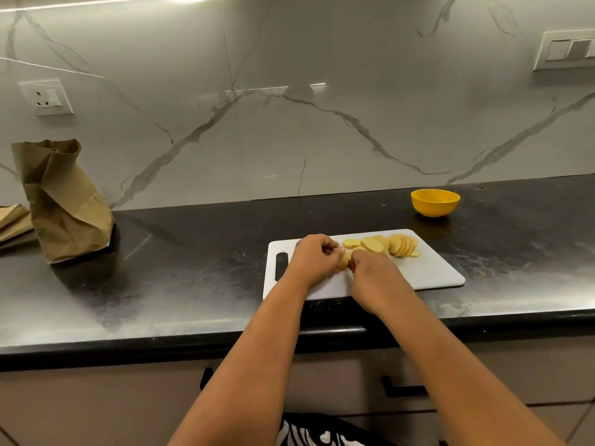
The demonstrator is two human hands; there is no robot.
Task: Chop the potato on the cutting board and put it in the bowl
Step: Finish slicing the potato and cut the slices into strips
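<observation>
A white cutting board (428,272) lies on the black counter. Several round potato slices (391,244) lie fanned along its far edge. My left hand (314,260) pinches the remaining potato piece (343,261) on the board, fingers curled over it. My right hand (375,276) is right beside it, touching the piece, with its fingers curled under and its back to the camera. A reddish sliver, seemingly a knife handle (353,269), shows at its knuckles; the blade is hidden. The yellow bowl (435,202) stands behind the board at the right and looks empty.
A crumpled brown paper bag (64,204) stands at the far left of the counter, with folded paper (13,220) beside it. The marble wall runs close behind the bowl. The counter's front edge (193,344) lies just below the board, with drawers underneath.
</observation>
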